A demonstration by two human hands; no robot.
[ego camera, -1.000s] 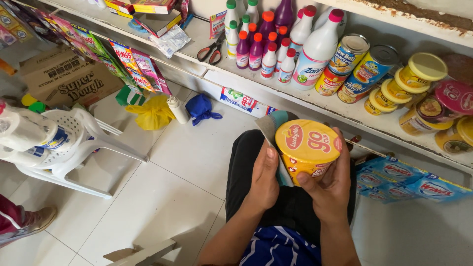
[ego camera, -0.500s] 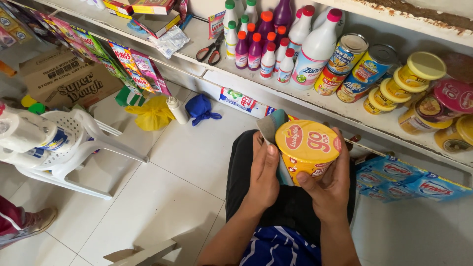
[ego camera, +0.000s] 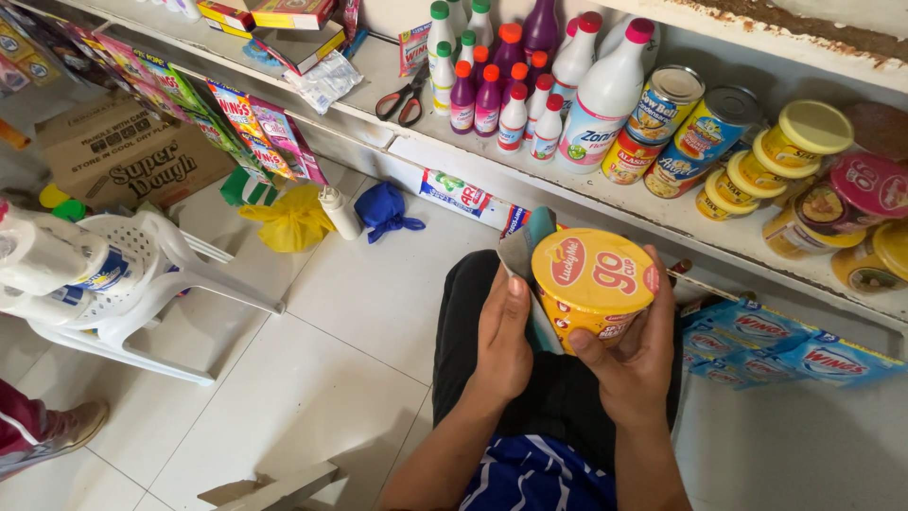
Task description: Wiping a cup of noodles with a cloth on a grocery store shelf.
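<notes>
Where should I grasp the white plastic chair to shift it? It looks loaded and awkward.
Take the chair by its near armrest or seat edge, coming from the right, the open-floor side. White bottles crowd the seat, so keep it level, and lift with both hands.

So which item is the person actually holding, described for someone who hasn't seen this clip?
Start at the long white shelf of bottles and cans, then drop to the two hands in front of it. The right hand grips a yellow cup with a round foil lid, the only one not shelved; the left hand rests beside it.

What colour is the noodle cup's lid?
Yellow with a red oval; the noodle cup, in the right hand, shows in the head view.
</notes>
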